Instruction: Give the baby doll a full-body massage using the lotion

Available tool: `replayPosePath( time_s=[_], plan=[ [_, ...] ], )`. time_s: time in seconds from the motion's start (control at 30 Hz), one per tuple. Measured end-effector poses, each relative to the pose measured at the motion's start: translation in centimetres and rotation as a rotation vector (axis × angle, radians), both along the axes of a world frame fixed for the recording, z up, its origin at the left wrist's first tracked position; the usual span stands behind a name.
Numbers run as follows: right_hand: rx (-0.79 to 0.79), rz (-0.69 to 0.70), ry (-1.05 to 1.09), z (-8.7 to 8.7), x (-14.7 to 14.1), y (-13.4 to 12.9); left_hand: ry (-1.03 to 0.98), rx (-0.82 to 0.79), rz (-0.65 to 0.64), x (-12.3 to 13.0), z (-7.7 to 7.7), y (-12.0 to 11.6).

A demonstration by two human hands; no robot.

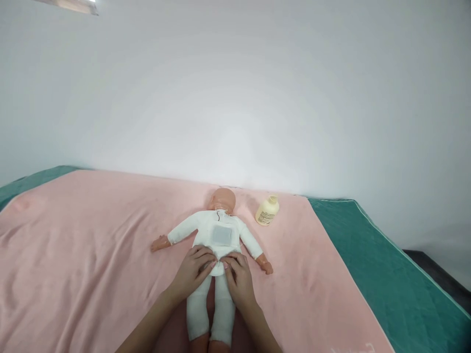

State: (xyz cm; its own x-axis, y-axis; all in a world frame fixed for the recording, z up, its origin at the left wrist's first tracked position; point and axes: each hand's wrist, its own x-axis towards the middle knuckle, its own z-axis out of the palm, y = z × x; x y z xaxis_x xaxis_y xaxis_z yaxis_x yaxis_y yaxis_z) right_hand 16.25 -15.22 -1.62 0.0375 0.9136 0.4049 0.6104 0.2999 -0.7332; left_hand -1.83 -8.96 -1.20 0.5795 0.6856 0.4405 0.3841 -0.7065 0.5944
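A baby doll (224,223) with a bald head and a white cloth body lies flat on a pink blanket, arms spread to both sides. A pale grey rectangular panel (222,235) sits on its torso, and a short dark thread shows near the neck. My left hand (196,267) rests on the left side of the doll's lower torso, fingers curled and thumb pinching the white cloth. Opposite it, my right hand (237,274) pinches the cloth the same way. The fingertips of both hands nearly meet at the middle. My forearms partly cover the area beside the doll's legs.
A cream plastic bottle (268,211) with dark print stands tilted-looking near the doll's head, on the right. The wrinkled pink blanket (91,245) lies over a green cover (382,260), which shows at both sides. Behind it rises a plain pale wall (235,98).
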Motion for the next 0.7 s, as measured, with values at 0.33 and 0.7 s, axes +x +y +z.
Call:
replayPosePath(
  time_s=[0.33, 0.7],
  plan=[
    [0.051, -0.011, -0.011, 1.2, 0.1, 0.8, 0.028, 0.061, 0.016, 0.0, 0.4, 1.0],
    [0.078, -0.032, -0.079, 0.3, 0.0, 0.7, 0.045, 0.084, 0.034, -0.1, -1.0, 0.9]
  ],
)
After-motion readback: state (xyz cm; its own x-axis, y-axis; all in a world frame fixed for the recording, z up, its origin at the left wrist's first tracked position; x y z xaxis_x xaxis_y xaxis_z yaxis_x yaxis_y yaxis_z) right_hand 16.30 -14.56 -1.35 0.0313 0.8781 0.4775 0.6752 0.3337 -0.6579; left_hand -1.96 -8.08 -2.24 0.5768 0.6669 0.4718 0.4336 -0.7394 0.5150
